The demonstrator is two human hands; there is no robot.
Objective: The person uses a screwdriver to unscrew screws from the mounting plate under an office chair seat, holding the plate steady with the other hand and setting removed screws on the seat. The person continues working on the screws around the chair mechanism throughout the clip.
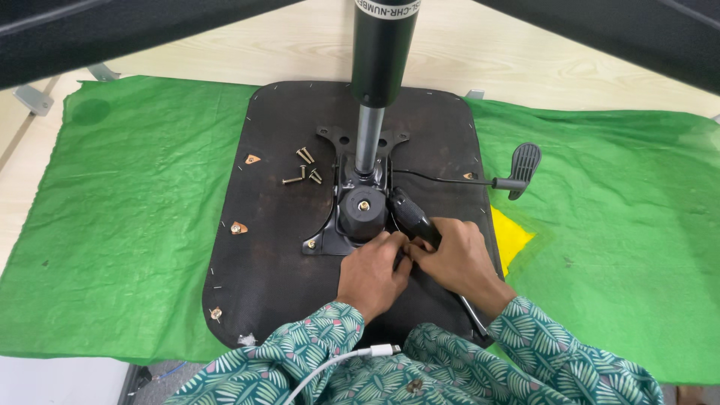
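A black chair seat lies upside down on a green cloth. Its black metal mechanism plate carries a gas cylinder that stands straight up. My right hand is wrapped around a black-handled tool lying slantwise over the plate's near right corner; its metal shaft shows by my wrist. My left hand is next to it, fingertips pinched against the tool where the two hands meet. What lies under the fingers is hidden.
Three loose brass bolts lie on the seat left of the plate. A thin lever with a black paddle sticks out to the right. The green cloth covers a pale wooden floor. A white cable crosses my patterned sleeves.
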